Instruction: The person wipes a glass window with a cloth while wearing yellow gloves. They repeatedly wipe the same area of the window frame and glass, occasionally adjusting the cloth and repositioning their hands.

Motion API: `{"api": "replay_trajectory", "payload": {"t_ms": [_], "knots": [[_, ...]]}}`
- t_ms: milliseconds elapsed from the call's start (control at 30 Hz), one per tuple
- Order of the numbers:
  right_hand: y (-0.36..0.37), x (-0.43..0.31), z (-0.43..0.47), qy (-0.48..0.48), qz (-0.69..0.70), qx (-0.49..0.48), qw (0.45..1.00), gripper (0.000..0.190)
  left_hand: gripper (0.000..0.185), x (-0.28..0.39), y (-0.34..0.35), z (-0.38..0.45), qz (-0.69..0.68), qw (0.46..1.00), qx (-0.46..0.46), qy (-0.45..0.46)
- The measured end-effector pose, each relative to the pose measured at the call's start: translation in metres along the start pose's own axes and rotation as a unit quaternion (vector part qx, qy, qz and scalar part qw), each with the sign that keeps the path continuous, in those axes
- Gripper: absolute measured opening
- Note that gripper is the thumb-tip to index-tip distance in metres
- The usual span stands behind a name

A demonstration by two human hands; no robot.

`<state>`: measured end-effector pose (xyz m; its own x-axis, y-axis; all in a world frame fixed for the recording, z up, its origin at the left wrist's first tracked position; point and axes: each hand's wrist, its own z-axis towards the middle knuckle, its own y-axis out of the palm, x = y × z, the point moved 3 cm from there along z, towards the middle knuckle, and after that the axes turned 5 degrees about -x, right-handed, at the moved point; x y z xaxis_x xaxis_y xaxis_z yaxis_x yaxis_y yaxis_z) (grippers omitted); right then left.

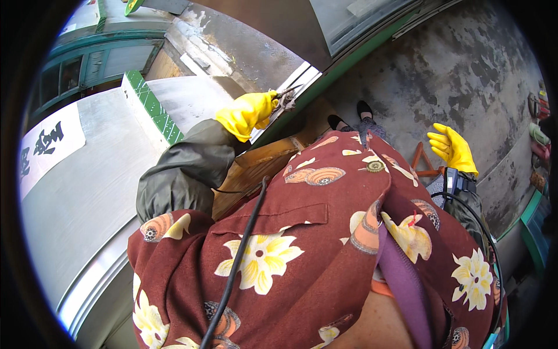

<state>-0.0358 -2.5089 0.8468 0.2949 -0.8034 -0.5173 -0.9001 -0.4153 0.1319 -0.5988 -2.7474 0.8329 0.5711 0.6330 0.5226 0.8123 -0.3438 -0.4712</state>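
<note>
My left hand [249,114], in a yellow rubber glove, is closed round a thin dark rod-like tool [289,90] at the white window frame [305,76]. A grey-brown crumpled cloth or tuft [285,101] sits beside the tool's tip; whether it is joined to the tool I cannot tell. My right hand [453,148], gloved in yellow too, hangs at the right with fingers apart and nothing in it. Dark sleeve covers reach over both forearms. A dark box-like device [455,181] with a black cable [488,231] is by the right wrist.
A green patterned strip [152,109] stands out from the pale wall [104,152]. Below the frame is a wooden piece of furniture [266,155]. An orange-brown frame [422,161] stands on the stained concrete floor [436,78]. Shoes and other items [539,135] lie at the far right.
</note>
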Motion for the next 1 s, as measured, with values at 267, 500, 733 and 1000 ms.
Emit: {"api": "replay_trajectory", "payload": {"t_ms": [267, 500, 733, 1000], "knots": [[0.000, -0.006, -0.001, 0.009, -0.004, 0.021, 1.000, 0.051, 0.030, -0.007, -0.022, -0.084, -0.094, 0.984, -0.061, -0.141], [0.001, -0.010, 0.000, 0.002, -0.021, -0.016, 1.000, 0.050, 0.027, -0.001, 0.016, -0.025, -0.103, 0.992, -0.029, -0.070], [-0.004, -0.010, -0.003, 0.004, 0.000, 0.005, 1.000, 0.050, 0.025, 0.005, 0.012, -0.017, -0.096, 0.995, -0.029, -0.017], [-0.010, 0.002, 0.002, 0.014, 0.024, -0.005, 1.000, 0.049, 0.024, 0.013, -0.020, -0.058, -0.073, 0.989, -0.061, -0.112]]}}
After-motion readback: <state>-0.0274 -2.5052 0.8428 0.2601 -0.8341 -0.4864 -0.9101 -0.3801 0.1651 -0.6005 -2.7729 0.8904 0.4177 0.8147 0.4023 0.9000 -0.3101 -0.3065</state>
